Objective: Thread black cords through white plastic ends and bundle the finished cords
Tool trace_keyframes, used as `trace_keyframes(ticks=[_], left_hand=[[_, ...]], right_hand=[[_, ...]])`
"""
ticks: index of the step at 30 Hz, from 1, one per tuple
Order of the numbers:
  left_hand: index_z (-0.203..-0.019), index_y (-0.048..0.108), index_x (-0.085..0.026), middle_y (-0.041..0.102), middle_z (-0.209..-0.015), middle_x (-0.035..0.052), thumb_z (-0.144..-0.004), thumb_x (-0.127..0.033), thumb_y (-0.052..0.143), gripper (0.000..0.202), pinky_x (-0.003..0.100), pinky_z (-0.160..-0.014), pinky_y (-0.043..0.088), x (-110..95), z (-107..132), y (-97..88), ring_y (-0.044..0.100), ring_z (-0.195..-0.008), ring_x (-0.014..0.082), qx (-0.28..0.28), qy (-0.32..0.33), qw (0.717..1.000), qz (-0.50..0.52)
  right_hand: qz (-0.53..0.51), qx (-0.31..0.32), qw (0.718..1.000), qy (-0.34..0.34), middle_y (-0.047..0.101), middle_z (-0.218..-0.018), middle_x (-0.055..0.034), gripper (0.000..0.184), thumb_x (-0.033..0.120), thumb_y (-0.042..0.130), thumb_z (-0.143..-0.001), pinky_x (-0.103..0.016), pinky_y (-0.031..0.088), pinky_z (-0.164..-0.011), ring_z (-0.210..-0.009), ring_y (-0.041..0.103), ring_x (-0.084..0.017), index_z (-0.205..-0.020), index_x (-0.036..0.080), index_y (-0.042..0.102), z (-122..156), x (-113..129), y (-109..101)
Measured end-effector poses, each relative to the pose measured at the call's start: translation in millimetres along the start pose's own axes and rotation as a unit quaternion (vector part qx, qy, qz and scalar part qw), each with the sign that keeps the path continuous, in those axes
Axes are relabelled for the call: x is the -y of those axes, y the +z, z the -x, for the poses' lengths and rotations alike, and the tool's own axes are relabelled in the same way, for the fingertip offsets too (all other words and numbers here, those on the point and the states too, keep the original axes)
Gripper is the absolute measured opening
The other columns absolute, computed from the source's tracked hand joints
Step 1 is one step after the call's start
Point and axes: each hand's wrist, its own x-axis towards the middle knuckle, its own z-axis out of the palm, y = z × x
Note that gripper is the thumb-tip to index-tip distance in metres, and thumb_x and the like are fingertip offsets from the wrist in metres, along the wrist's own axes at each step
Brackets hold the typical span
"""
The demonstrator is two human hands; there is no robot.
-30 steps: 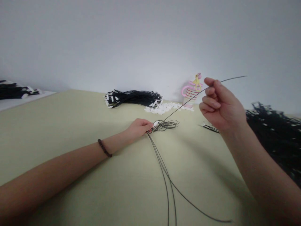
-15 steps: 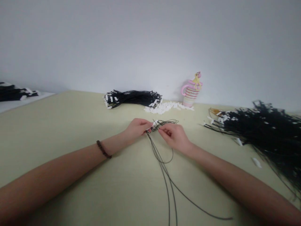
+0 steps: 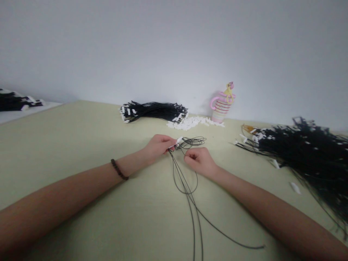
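My left hand (image 3: 160,144) rests on the beige table (image 3: 67,145) and pinches a small white connector (image 3: 179,140) where thin black cords meet. My right hand (image 3: 199,161) lies just right of it, fingers curled on one black cord (image 3: 187,188) that loops down below both hands. A few turns of cord (image 3: 193,141) lie coiled beyond the connector. Long cord ends trail toward me across the table. A dark bead bracelet (image 3: 119,169) is on my left wrist.
A tied bundle of black cords with white ends (image 3: 153,111) lies at the back, beside a heap of loose white connectors (image 3: 190,123) and a pink striped cup (image 3: 221,105). A large pile of black cords (image 3: 301,148) fills the right side. Another bundle (image 3: 16,100) lies far left.
My right hand came down from the raised position, where it held a cord stretched upward, to the table beside my left hand. The cord now hangs in a loop below them.
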Motion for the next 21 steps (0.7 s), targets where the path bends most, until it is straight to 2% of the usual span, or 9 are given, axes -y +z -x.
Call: trace_keyframes(ticks=[14, 21], left_hand=[[-0.065, 0.06, -0.011, 0.054, -0.059, 0.0013, -0.067, -0.039, 0.055, 0.028, 0.02, -0.045, 0.028, -1.9, 1.5, 0.8, 0.04, -0.05, 0.0073, 0.003, 0.005, 1.0, -0.02], [-0.069, 0.062, -0.011, 0.054, -0.059, 0.0014, -0.067, -0.039, 0.055, 0.029, 0.02, -0.045, 0.027, 1.5, -0.1, 0.0, 0.04, -0.05, 0.0074, 0.01, 0.012, 1.0, -0.012]], right_hand=[[0.02, 0.015, 1.0, -0.007, 0.042, -0.05, 0.0031, 0.021, 0.018, 0.044, -0.073, -0.02, 0.027, -0.049, -0.049, 0.04, -0.007, -0.053, 0.015, 0.048, -0.9, -0.3, 0.4], [0.018, 0.03, 0.999, -0.01, 0.043, -0.05, 0.003, 0.02, 0.017, 0.044, -0.073, -0.019, 0.027, -0.049, -0.048, 0.04, -0.007, -0.054, 0.015, 0.049, -1.0, 0.4, 1.3]])
